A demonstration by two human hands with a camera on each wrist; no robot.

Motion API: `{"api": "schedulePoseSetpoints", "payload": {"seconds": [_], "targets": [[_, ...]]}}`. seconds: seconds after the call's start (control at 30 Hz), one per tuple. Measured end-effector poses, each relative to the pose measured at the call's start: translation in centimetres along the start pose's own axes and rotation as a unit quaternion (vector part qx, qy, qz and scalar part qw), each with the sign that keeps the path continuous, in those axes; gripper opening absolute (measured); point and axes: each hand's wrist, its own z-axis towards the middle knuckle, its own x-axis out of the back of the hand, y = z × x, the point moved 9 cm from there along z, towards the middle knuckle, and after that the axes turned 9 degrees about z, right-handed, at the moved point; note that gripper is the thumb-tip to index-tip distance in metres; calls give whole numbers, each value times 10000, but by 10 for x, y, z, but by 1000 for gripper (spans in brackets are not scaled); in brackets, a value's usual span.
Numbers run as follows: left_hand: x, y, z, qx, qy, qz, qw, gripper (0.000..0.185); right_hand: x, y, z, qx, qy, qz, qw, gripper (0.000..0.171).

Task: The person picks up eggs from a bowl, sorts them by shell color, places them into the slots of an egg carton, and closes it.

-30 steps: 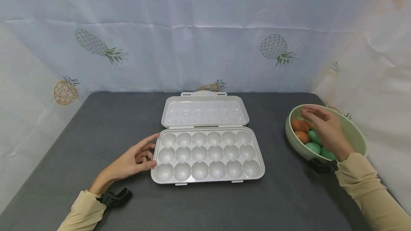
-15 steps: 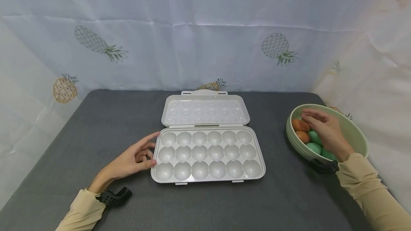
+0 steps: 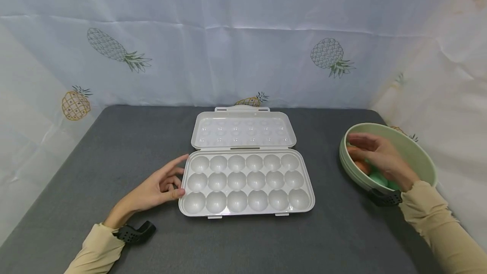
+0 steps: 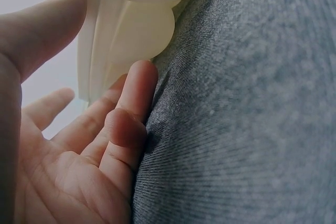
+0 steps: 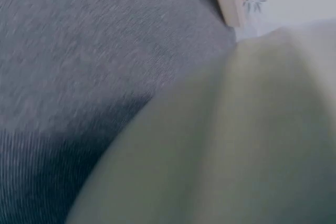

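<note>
An open white egg tray (image 3: 246,181) lies mid-table, all its cups empty, its lid (image 3: 243,132) folded flat behind. My left hand (image 3: 173,181) rests on the table against the tray's left edge, fingers relaxed. In the left wrist view the thumb (image 4: 63,3) lies on the tray rim (image 4: 92,35) and the fingers (image 4: 134,93) touch the tray's underside. My right hand (image 3: 354,146) is down inside the green bowl (image 3: 418,147), its fingers curled round a brown egg (image 3: 354,154). Another brown egg (image 3: 361,166) and green eggs (image 3: 378,177) lie under the palm.
The grey cloth table (image 3: 114,147) is walled by a pale pineapple-print curtain (image 3: 228,54) at the back and both sides. The bowl stands near the table's right edge. The right wrist view shows only the bowl's outer wall (image 5: 236,145) and the cloth (image 5: 79,51).
My right hand has dropped lower into the bowl and moved left, now covering the upper brown egg. The left hand and tray have stayed put.
</note>
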Motion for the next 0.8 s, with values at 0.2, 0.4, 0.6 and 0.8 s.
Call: {"api": "schedulePoseSetpoints", "payload": {"seconds": [0.2,0.4,0.6,0.8], "targets": [[1,1,0,-19,3,12,10000,85,1,-1,0,55,206,-283,9994,28],[1,0,0,40,-11,-20,10000,84,-3,-3,0,59,237,-11,9997,24],[0,-1,0,63,-27,-11,10000,84,-3,2,-4,-247,157,87,9995,28],[1,1,0,-15,-7,-11,10000,84,-3,7,-5,-491,31,64,9988,36]]}}
